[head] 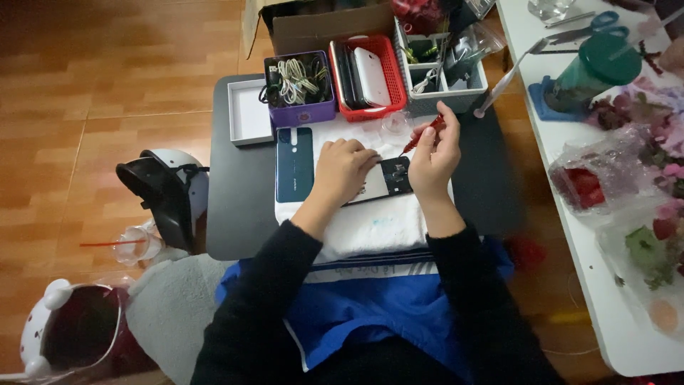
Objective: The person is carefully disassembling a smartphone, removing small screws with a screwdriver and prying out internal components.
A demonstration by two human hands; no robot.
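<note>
My right hand [436,157] grips a red-handled screwdriver [426,133], its tip pointing down at an opened phone [393,176] lying on a white towel [370,228]. My left hand [343,170] rests curled on top of the phone's left part, pressing it against the towel. A dark teal phone back cover [295,164] lies flat just left of my left hand. Both forearms wear black sleeves.
A small dark table [235,214] carries a white open box [246,114], a purple bin of cables [299,85], a red basket [367,75] and a grey organizer [442,71]. A white table [570,178] with flowers and scissors stands right. A helmet [167,192] lies on the floor left.
</note>
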